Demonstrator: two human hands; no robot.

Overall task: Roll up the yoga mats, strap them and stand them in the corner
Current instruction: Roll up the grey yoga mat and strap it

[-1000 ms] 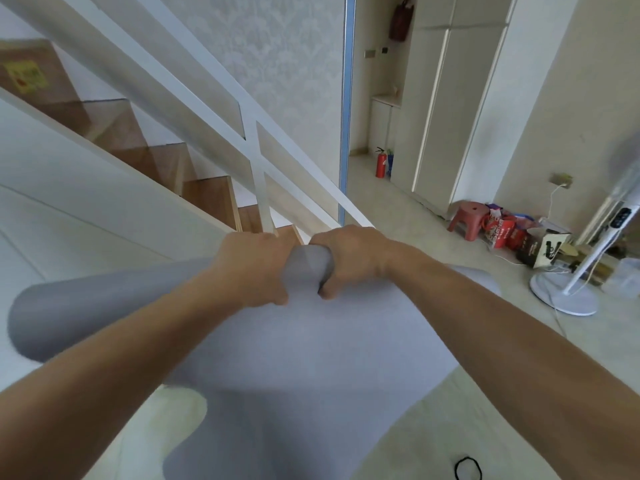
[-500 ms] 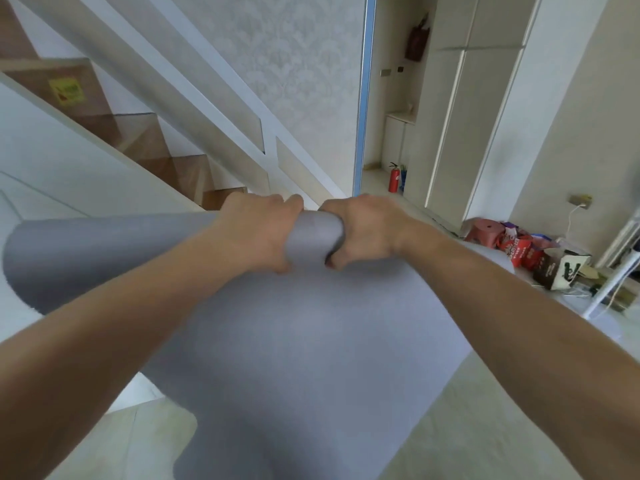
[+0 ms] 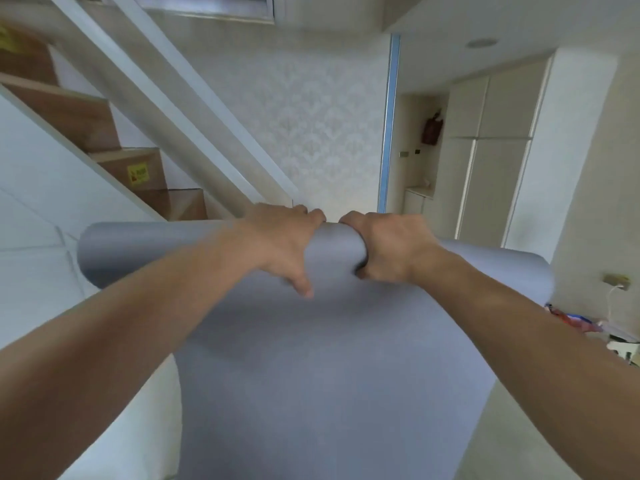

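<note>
- The room is bright, with soft, even light all over.
- The wall [image 3: 294, 133] looks pale and a bit washed out.
- No hard shadows show. A soft dark band lies under the rolled part of the mat [image 3: 311, 375], below the left hand [image 3: 277, 244].
- A small dark gap shows where the right hand [image 3: 391, 247] squeezes the mat.
- The whole picture is a little blurry. The left thumb tip and the mat's right end look smeared.
- Straight lines lean and bend near the edges, like the stairs [image 3: 69, 109] and the cabinet [image 3: 491, 168].
- The arms [image 3: 104, 341] look very big at the bottom corners.
- Things at the far right edge are fuzzy.
</note>
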